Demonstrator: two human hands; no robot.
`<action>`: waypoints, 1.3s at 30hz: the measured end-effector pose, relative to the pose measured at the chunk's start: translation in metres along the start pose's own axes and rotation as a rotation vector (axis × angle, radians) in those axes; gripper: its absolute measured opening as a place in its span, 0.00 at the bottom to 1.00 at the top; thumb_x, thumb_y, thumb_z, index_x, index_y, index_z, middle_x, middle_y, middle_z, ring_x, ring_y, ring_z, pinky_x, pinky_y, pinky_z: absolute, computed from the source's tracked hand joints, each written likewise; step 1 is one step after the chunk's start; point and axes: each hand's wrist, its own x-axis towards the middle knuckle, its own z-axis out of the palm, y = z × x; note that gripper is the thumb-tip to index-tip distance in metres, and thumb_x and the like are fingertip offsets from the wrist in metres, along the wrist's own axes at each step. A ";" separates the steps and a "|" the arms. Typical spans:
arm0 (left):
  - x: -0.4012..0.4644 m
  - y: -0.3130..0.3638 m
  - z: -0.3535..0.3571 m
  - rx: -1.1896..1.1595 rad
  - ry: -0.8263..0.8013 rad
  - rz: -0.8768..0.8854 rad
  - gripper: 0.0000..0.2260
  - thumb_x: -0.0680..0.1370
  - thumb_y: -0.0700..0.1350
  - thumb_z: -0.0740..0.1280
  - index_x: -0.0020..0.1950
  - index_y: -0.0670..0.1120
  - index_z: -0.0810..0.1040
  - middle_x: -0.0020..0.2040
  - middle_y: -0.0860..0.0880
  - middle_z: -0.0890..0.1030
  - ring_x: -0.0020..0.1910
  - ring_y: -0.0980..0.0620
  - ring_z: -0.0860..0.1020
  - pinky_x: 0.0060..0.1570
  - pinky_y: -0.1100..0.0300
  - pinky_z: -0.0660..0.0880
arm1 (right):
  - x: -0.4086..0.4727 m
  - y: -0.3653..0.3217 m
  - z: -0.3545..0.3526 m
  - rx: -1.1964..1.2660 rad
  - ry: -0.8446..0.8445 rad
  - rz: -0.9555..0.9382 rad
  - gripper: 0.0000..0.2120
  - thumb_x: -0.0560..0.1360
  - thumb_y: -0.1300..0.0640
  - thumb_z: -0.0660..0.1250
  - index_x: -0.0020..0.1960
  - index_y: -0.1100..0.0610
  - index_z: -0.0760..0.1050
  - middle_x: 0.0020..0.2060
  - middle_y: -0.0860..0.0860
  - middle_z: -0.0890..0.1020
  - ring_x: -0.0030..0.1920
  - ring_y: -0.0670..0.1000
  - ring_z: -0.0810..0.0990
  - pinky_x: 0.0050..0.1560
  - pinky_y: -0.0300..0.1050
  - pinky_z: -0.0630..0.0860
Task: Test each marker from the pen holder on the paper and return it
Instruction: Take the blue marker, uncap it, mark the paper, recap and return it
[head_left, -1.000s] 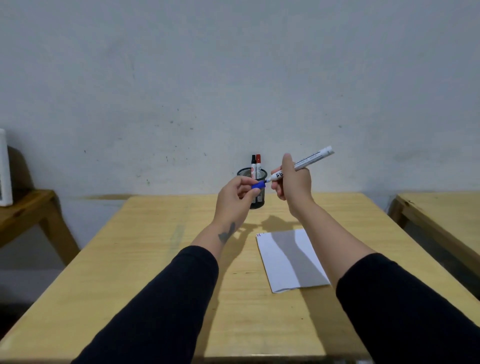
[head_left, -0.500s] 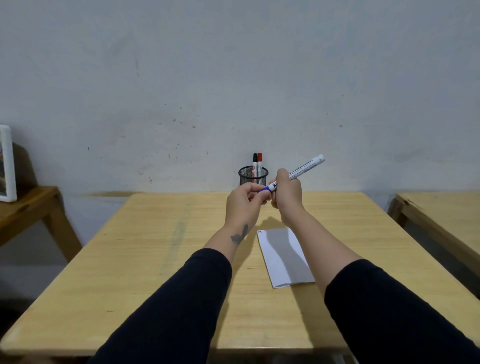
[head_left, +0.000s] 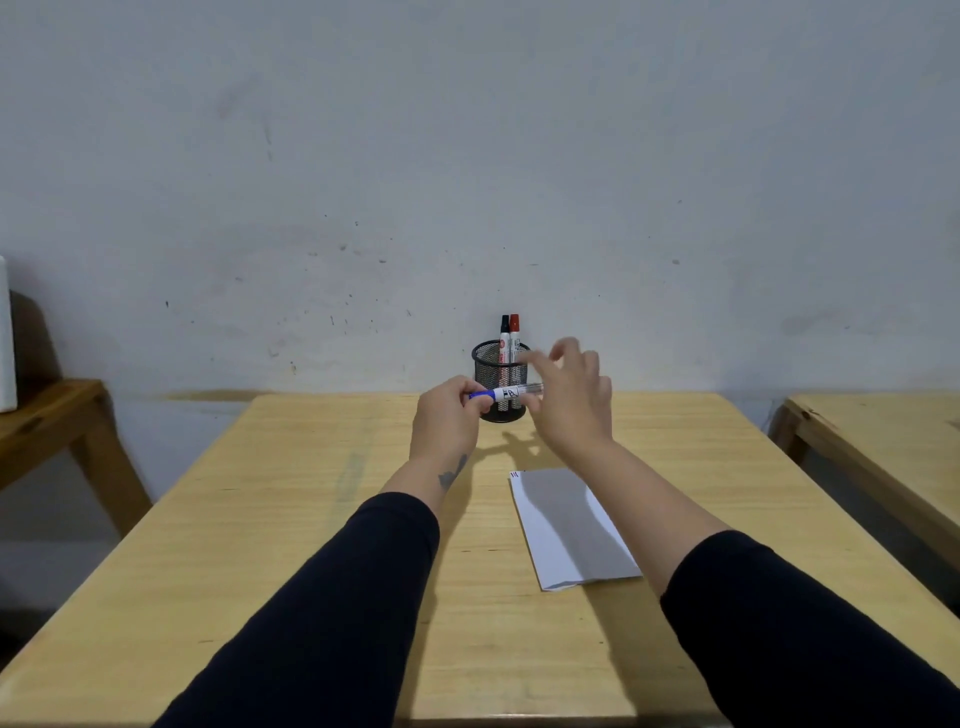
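— Sleeves fill the near edge, dark, both arms reaching forward over the counter (head_left: 291, 519). What lies past them?

— Paper (head_left: 566, 525), flat on the counter under the right forearm, with small red strokes at its far left corner. I can make out no blue mark.

— And the hands?

— Left hand (head_left: 447, 421) has its grip closed on the blue cap end of the marker (head_left: 506, 393), which lies level in the air just before the pen holder (head_left: 500, 382). Right hand (head_left: 569, 395) is blurred, fingers spread wide, holding nothing.

— So which step?

— Capped and being returned, I judge. Next it needs tipping upright and dropping into the holder beside the black marker (head_left: 504, 338) and red marker (head_left: 514, 338).

— Changed since half a second ago?

— Then the right hand gripped the barrel, angled up; now it has let go.
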 end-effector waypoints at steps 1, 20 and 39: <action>-0.001 -0.003 0.002 0.004 -0.008 -0.001 0.03 0.76 0.40 0.67 0.44 0.47 0.79 0.37 0.47 0.78 0.37 0.50 0.74 0.35 0.61 0.68 | -0.002 0.001 0.005 -0.037 -0.005 -0.076 0.15 0.76 0.53 0.67 0.62 0.46 0.75 0.58 0.50 0.72 0.59 0.56 0.69 0.51 0.49 0.64; -0.011 -0.095 0.013 0.707 -0.277 0.074 0.27 0.80 0.59 0.52 0.76 0.49 0.56 0.78 0.53 0.55 0.77 0.56 0.49 0.76 0.52 0.45 | 0.128 -0.023 0.039 0.494 0.078 0.204 0.10 0.76 0.56 0.65 0.57 0.57 0.75 0.48 0.52 0.83 0.46 0.53 0.81 0.46 0.48 0.76; -0.010 -0.097 0.013 0.675 -0.256 0.056 0.28 0.78 0.59 0.54 0.76 0.50 0.59 0.78 0.53 0.57 0.77 0.56 0.51 0.76 0.53 0.44 | 0.113 -0.024 0.068 0.135 -0.073 0.274 0.16 0.76 0.51 0.67 0.61 0.56 0.74 0.52 0.52 0.83 0.55 0.56 0.79 0.57 0.48 0.64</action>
